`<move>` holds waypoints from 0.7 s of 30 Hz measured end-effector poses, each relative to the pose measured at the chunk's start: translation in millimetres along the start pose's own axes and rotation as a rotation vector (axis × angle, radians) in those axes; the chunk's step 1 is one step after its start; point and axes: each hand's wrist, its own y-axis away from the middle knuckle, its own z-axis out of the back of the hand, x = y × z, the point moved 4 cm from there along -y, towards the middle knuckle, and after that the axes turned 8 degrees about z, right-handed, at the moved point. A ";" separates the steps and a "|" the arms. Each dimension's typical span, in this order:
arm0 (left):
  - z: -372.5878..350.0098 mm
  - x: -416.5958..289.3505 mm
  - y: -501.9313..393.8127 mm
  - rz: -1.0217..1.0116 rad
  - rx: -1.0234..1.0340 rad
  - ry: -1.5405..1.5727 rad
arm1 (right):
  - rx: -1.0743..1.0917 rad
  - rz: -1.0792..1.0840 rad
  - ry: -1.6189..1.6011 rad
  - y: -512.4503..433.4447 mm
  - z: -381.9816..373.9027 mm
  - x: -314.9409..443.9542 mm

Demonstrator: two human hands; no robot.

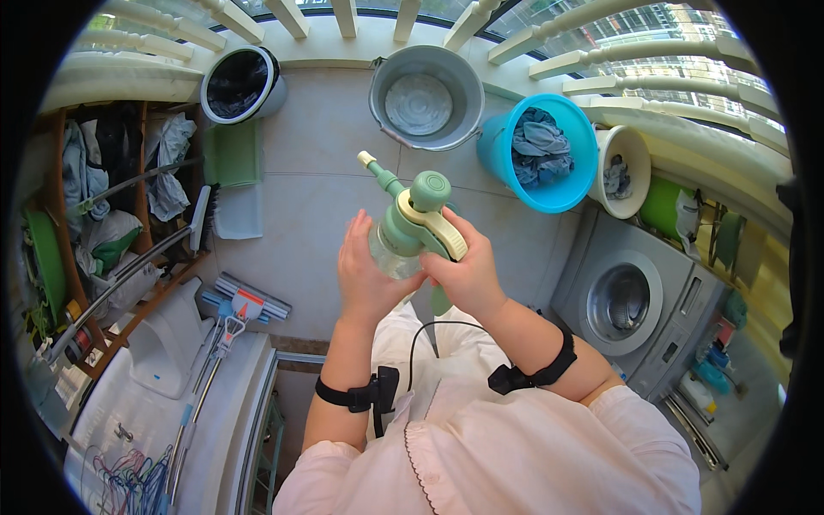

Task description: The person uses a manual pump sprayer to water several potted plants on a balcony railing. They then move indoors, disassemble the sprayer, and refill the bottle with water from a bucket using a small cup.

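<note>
A green pump spray bottle with a cream nozzle, a cream trigger lever and a clear body is held between my hands, its round pump knob facing up. My left hand presses its palm and thumb around the clear body from the left, fingers pointing away from me. Wrapped about the bottle's right side, by the lever and handle, is my right hand. The lower part of the bottle is partly hidden by both hands. Each forearm wears a black strap with a small device.
Beyond the bottle stand a metal bucket, a lined bin, a blue bucket of cloths and a cream bucket. A washing machine is at right. Shelving, a sink and mops line the left.
</note>
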 end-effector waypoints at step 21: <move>12.1 19.4 -26.8 0.133 0.617 0.729 | 0.520 -0.235 0.109 -40.5 22.4 42.7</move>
